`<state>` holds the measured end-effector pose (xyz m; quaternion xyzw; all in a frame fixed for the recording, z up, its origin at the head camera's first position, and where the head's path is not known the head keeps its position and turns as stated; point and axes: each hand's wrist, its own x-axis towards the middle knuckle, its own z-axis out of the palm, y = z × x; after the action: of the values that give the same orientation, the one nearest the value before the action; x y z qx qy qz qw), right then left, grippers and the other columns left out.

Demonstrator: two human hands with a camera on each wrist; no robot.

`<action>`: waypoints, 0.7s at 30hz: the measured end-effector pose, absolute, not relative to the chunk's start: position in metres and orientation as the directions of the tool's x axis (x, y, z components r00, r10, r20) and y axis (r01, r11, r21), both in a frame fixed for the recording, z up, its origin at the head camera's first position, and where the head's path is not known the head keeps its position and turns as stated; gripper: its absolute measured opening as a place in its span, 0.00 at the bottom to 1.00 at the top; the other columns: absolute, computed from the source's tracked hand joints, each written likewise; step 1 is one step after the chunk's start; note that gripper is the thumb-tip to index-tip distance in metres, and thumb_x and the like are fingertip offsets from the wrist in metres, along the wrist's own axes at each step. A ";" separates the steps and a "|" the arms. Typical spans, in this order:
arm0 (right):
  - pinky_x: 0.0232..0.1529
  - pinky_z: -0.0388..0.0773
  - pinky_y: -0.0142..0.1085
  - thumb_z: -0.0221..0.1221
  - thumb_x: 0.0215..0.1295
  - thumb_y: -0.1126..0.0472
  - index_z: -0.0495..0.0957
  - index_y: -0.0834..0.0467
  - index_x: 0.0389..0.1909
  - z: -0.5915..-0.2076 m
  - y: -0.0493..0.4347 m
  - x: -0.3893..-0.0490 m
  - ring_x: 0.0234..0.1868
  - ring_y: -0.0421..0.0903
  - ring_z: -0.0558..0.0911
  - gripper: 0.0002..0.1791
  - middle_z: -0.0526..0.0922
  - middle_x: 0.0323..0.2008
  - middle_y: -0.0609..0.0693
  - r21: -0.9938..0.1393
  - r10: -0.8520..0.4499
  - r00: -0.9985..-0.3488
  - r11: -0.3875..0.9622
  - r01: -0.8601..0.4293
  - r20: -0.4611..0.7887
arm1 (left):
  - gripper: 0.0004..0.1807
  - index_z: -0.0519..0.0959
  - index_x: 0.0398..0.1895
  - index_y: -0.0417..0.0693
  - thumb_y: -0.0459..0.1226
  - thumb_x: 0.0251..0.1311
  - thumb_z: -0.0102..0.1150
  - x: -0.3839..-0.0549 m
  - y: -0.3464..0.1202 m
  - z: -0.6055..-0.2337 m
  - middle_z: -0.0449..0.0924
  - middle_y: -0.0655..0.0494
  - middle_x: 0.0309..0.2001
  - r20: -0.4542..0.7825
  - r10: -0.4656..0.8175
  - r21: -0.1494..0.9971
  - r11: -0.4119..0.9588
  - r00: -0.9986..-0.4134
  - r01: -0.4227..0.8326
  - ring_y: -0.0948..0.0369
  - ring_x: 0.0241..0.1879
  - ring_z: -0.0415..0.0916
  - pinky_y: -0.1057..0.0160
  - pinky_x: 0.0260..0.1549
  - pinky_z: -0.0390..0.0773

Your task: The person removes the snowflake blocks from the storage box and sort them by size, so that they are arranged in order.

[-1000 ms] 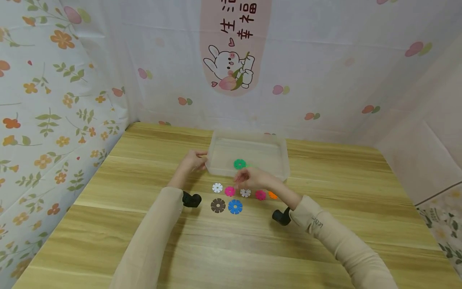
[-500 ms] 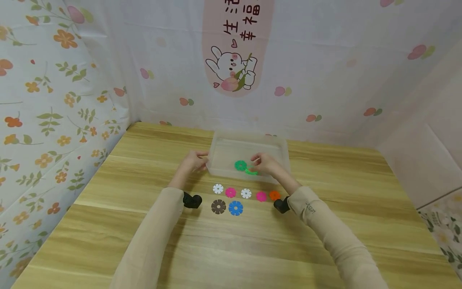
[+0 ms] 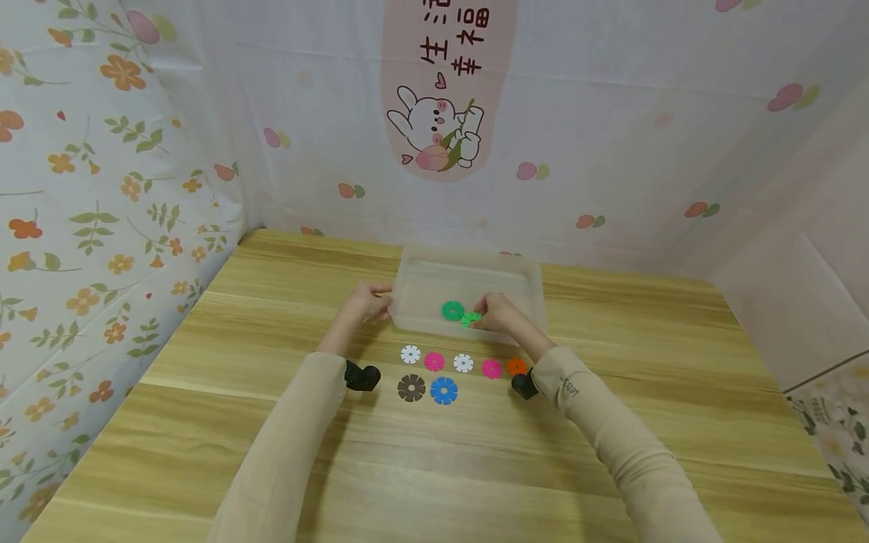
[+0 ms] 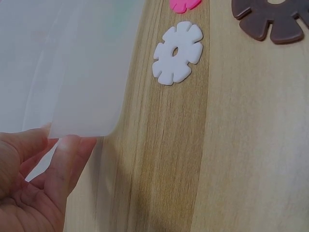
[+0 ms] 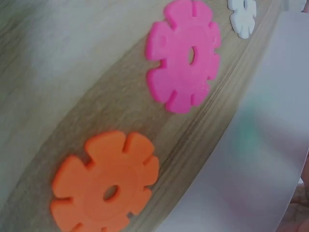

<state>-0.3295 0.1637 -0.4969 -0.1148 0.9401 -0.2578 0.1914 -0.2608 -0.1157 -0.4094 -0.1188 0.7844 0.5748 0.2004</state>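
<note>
A translucent white plastic box (image 3: 539, 290) stands at the back of the table. My left hand (image 3: 366, 302) holds its left wall, with thumb and fingers at the corner edge in the left wrist view. Inside the box, my right hand (image 3: 501, 311) pinches a light green notched disc (image 3: 468, 320). A darker green disc (image 3: 452, 311) lies right beside it. In the right wrist view the box wall hides most of the right hand, and the green shows only as a blur through it.
In front of the box runs a row of notched discs: white (image 3: 410, 354), pink (image 3: 434, 361), white (image 3: 464, 363), pink (image 3: 492, 368) and orange (image 3: 517, 366). Nearer are larger brown (image 3: 411, 388) and blue (image 3: 444, 391) discs. A patterned cloth (image 3: 584, 151) hangs behind the table.
My right hand has moved from over the disc row back into the box and lowered its fingers onto the light green disc. The left hand stays at the box.
</note>
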 end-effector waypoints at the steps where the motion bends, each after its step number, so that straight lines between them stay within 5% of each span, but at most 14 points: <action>1: 0.35 0.75 0.35 0.70 0.45 0.49 0.74 0.60 0.39 -0.512 0.168 -0.339 0.36 0.46 0.75 0.25 0.77 0.36 0.54 -0.527 -0.323 -0.904 0.839 -0.136 -0.281 | 0.22 0.66 0.62 0.40 0.31 0.64 0.47 -0.262 -0.116 -0.410 0.74 0.37 0.48 -0.451 0.045 0.854 0.314 -0.892 -0.416 0.69 0.19 0.71 0.77 0.22 0.76; 5: 0.40 0.75 0.38 0.69 0.47 0.50 0.73 0.59 0.44 -0.545 0.174 -0.363 0.40 0.48 0.74 0.27 0.75 0.41 0.54 -0.502 -0.273 -0.899 0.862 -0.071 -0.341 | 0.22 0.65 0.63 0.39 0.31 0.65 0.46 -0.264 -0.115 -0.410 0.73 0.35 0.51 -0.463 0.042 0.840 0.338 -0.885 -0.424 0.69 0.19 0.70 0.74 0.23 0.77; 10: 0.32 0.72 0.34 0.71 0.36 0.40 0.72 0.54 0.37 -0.565 0.181 -0.374 0.35 0.44 0.71 0.31 0.73 0.36 0.50 -0.548 -0.273 -0.906 0.835 -0.055 -0.324 | 0.21 0.70 0.60 0.44 0.33 0.62 0.51 -0.281 -0.120 -0.437 0.77 0.40 0.45 -0.441 0.051 0.860 0.310 -0.896 -0.406 0.66 0.22 0.74 0.70 0.25 0.80; 16: 0.41 0.75 0.39 0.66 0.52 0.57 0.72 0.64 0.46 -0.473 0.157 -0.312 0.44 0.51 0.73 0.23 0.74 0.46 0.60 -0.573 -0.231 -0.891 0.819 0.040 -0.391 | 0.20 0.77 0.53 0.52 0.36 0.55 0.61 -0.343 -0.146 -0.534 0.80 0.47 0.31 -0.396 0.085 0.901 0.231 -0.914 -0.368 0.61 0.21 0.79 0.66 0.22 0.81; 21: 0.41 0.77 0.32 0.59 0.59 0.64 0.71 0.69 0.51 -0.418 0.145 -0.274 0.44 0.49 0.74 0.20 0.73 0.50 0.63 -0.610 -0.200 -0.891 0.786 0.102 -0.407 | 0.21 0.73 0.58 0.50 0.35 0.59 0.56 -0.317 -0.135 -0.496 0.79 0.43 0.41 -0.418 0.062 0.874 0.301 -0.906 -0.382 0.61 0.26 0.78 0.63 0.31 0.82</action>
<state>-0.2744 0.1454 -0.4184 -0.0268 0.9161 -0.3261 0.2315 -0.3165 -0.1347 -0.4962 -0.1022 0.7837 0.5822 0.1906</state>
